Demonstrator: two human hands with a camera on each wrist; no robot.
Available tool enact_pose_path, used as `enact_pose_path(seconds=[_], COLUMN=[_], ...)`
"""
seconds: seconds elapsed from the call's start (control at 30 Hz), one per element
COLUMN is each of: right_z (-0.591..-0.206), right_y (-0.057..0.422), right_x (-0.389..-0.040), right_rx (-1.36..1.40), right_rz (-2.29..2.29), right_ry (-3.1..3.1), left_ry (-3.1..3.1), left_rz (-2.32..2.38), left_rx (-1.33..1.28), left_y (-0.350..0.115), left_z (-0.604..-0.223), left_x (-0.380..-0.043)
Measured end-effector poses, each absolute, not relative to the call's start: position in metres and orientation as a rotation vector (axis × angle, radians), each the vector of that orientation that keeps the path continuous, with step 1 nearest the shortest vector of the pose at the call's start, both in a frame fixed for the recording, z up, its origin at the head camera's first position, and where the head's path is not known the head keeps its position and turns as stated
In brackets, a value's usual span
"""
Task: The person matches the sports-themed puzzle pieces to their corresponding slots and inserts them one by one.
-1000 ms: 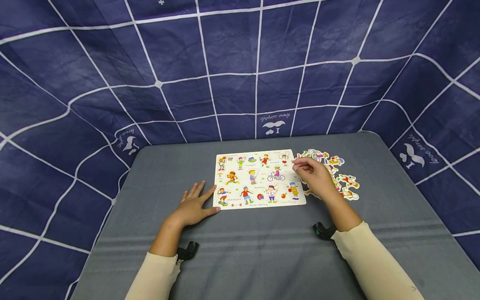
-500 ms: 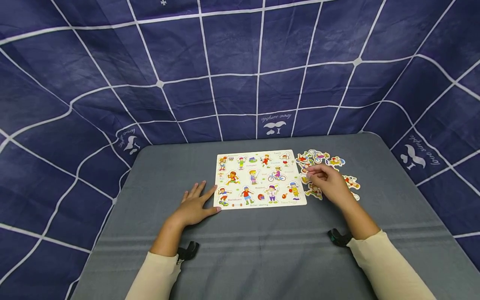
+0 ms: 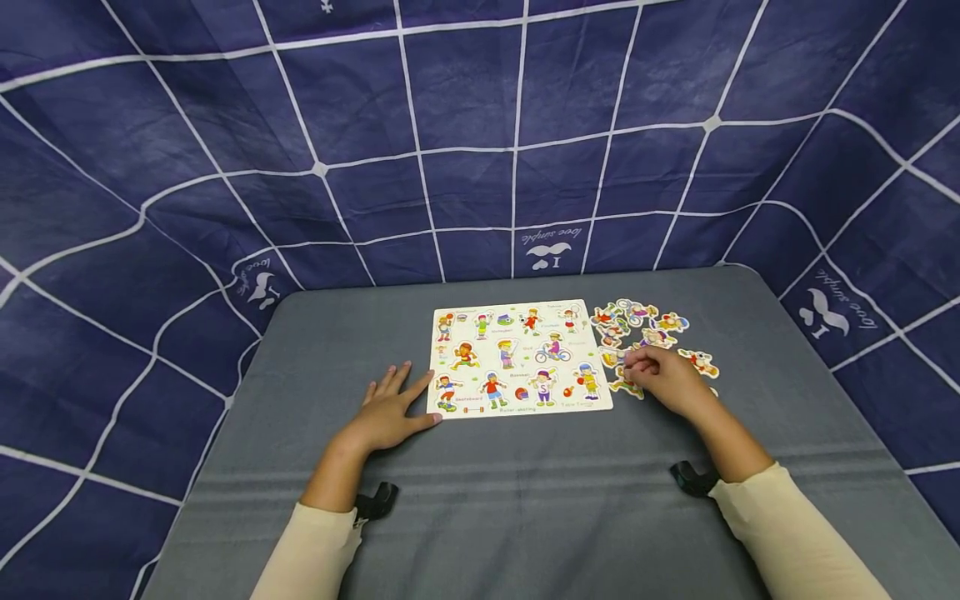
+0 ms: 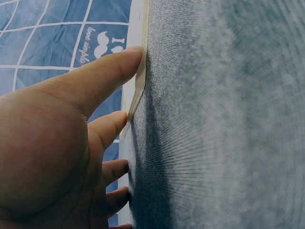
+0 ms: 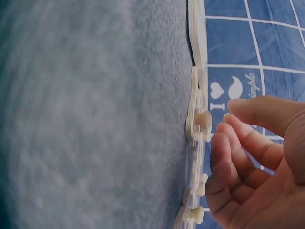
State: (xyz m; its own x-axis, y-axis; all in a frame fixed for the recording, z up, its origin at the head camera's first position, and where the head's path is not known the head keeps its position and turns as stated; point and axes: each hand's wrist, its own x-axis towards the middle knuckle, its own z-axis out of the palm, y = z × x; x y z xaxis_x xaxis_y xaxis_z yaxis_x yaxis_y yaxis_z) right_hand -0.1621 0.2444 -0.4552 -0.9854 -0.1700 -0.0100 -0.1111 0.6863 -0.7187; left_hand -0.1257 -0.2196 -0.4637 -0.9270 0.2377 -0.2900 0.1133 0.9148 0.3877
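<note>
A pale puzzle board [image 3: 486, 362] printed with sports figures lies flat on the grey cloth. My left hand [image 3: 382, 418] rests at its left side with fingers spread; in the left wrist view the thumb [image 4: 109, 67] and index finger touch the board's edge. My right hand [image 3: 667, 379] is over the loose puzzle pieces [image 3: 658, 337] beside the board's right side, fingers curled and thumb close to the index finger. From the right wrist, a piece with a wooden knob [image 5: 203, 120] shows just off the fingertips, and nothing sits between them.
Several cut-out pieces overlap in the pile, with one piece [image 3: 701, 362] lying right of the right hand. A blue curtain with white grid lines [image 3: 465, 192] hangs along the table's back and sides. Black wrist mounts [image 3: 692, 479] stick out from both sleeves.
My right hand has moved from the board's upper right corner rightward and nearer to me, over the loose pieces. My left hand has stayed at the board's left edge.
</note>
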Motion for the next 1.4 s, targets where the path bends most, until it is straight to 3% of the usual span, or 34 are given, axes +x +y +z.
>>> enact_pose_path(seconds=[1.4], right_z=[-0.4573], right_y=[0.2488], right_x=[-0.1615], right_rx=[-0.246], right_rz=[-1.05], right_ry=[2.833], left_ry=[2.758], left_rz=[0.531], left_rx=[0.259], left_y=[-0.2179], left_z=[-0.4606], left_x=[-0.1251])
